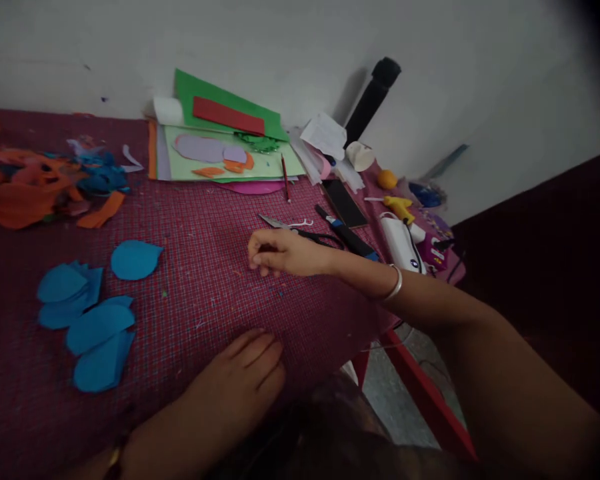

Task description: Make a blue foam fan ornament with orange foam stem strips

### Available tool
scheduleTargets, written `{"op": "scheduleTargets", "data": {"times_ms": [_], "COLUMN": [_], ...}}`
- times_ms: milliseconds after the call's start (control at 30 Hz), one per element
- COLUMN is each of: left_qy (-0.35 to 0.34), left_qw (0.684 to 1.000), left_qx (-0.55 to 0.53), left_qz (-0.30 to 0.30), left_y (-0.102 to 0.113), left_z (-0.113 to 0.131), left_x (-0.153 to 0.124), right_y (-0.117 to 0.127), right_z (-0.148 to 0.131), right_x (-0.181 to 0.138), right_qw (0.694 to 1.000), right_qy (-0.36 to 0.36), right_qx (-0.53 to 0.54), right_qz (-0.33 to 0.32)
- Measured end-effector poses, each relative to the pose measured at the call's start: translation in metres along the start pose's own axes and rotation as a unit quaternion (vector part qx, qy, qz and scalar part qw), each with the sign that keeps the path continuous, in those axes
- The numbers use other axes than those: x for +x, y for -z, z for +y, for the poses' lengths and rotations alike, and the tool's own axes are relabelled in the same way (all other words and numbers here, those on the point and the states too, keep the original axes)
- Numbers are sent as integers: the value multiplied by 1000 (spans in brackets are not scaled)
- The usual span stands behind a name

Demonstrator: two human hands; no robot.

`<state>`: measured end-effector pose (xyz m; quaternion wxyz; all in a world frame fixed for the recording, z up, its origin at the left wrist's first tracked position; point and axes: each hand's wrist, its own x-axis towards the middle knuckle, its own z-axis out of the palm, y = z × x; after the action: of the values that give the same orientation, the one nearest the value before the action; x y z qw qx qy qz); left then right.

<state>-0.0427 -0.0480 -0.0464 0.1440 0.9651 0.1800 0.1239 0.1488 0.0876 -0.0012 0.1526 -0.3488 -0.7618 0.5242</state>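
My left hand (240, 380) lies palm down near the table's front edge, fingers stretched out and close together, holding nothing that I can see. My right hand (285, 253) is loosely curled, its thumb near the bent fingers. The hollow between them shows nothing held. Just behind it are scissors (320, 237) with dark handles and a small white dental floss pick (300, 223). To the left, blue petal-shaped cutouts (100, 327) lie in an overlapping group, with a single blue petal (136, 260) apart from them.
Orange and blue scraps (35, 187) are heaped at the far left. Coloured sheets (180, 160) with a red strip (227, 116) lie by the wall, near a pencil (285, 179). On the right are a black phone (345, 203), a cutter (347, 233), a yellow glue gun (399, 208) and a white power strip (400, 243).
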Motion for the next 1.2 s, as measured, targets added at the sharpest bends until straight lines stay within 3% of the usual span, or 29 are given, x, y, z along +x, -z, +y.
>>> {"op": "scheduleTargets", "data": {"times_ms": [67, 233, 333, 433, 567, 733, 900, 1067, 1200], "left_qy": [-32, -70, 11, 99, 131, 105, 111, 100, 113], "left_qw": [999, 996, 991, 980, 974, 974, 973, 968, 970], "left_qx": [4, 29, 99, 158, 176, 190, 181, 203, 188], "left_qz": [10, 54, 90, 63, 51, 72, 88, 107, 101], "left_y": [1, 21, 25, 20, 16, 16, 15, 17, 17], "left_z": [4, -2, -19, -31, -29, -27, -31, -30, -30], "left_x": [-1, -6, -6, -3, 0, 0, 0, 2, 2], "right_y": [3, 0, -6, -13, -14, -3, -6, -14, -3], "right_z": [1, 2, -2, -6, -8, -2, -2, -6, -7], "right_x": [-14, -41, -49, -51, -52, -54, -51, -48, -40], "right_qw": [999, 981, 967, 955, 951, 964, 953, 921, 940], "right_qy": [-43, -9, -23, -24, -11, -94, -78, -51, -68], "right_qx": [6, -194, -253, -294, -304, -242, -293, -386, -333], "right_qz": [21, 2, -25, -41, -46, 60, 17, -18, 17]}}
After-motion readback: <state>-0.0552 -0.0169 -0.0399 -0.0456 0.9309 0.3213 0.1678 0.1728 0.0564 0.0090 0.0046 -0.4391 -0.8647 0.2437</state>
